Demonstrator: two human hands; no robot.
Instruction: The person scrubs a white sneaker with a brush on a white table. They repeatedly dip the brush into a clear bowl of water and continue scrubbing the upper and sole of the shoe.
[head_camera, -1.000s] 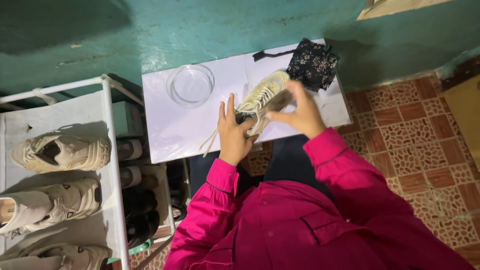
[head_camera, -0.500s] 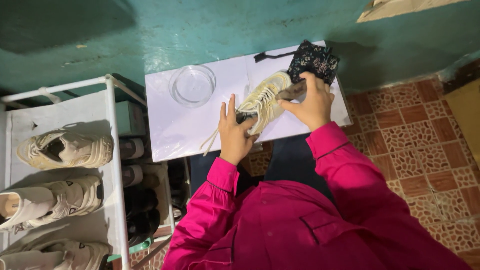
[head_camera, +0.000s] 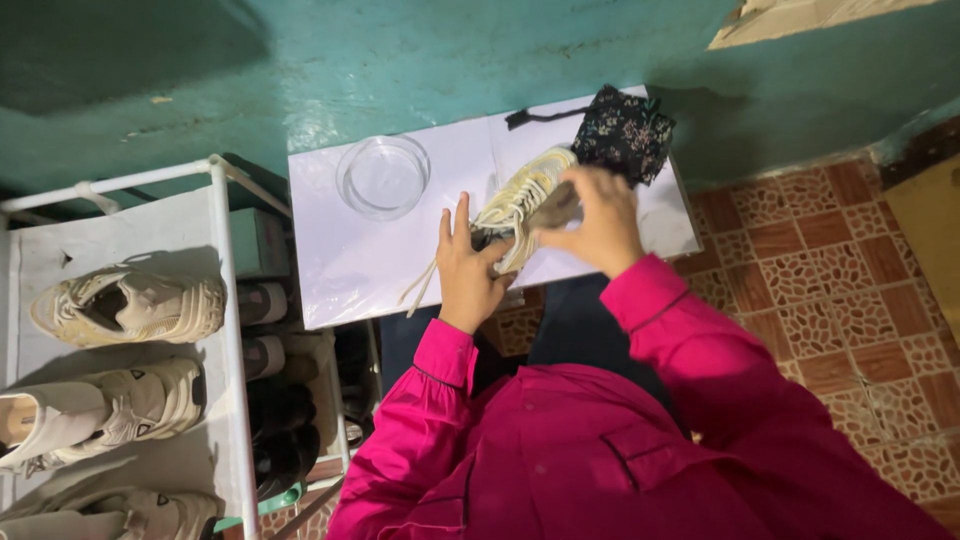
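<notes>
head view. both my hands are over the white surface (head_camera: 350, 270) that stands against the teal wall (head_camera: 400, 60). a cream laced sneaker (head_camera: 520, 205) lies on the surface, right of its middle, toe pointing to the far right, heel toward me.

left hand (head_camera: 468, 268): fingers spread, palm pressed against the near heel end of the sneaker, thumb along its side. it steadies the shoe with an open, flat grip, not a fist.

right hand (head_camera: 600, 225): fingers curled around a small brownish-grey thing (head_camera: 555, 208), held against the side of the sneaker at its middle. i cannot tell what the thing is; it is partly hidden by the fingers.

loose cream laces (head_camera: 420, 285) trail from the sneaker toward the near edge of the surface, left of my left hand.

a clear glass bowl (head_camera: 383, 176) stands on the surface to the left of the sneaker, near but apart from it. a dark flowered cloth pouch (head_camera: 625, 130) lies at the far right corner, just beyond the toe; a black strap (head_camera: 535, 116) runs left from it.

both sleeves are bright pink (head_camera: 640, 420).

left of the surface stands a white shoe rack (head_camera: 225, 300). on its top shelf are cream sneakers: one far (head_camera: 130, 305), one nearer (head_camera: 100, 410), another at the near edge (head_camera: 120, 515), partly cut off. darker shoes (head_camera: 285, 450) sit on lower shelves.

floor to the right: patterned red-brown tiles (head_camera: 830, 270).
</notes>
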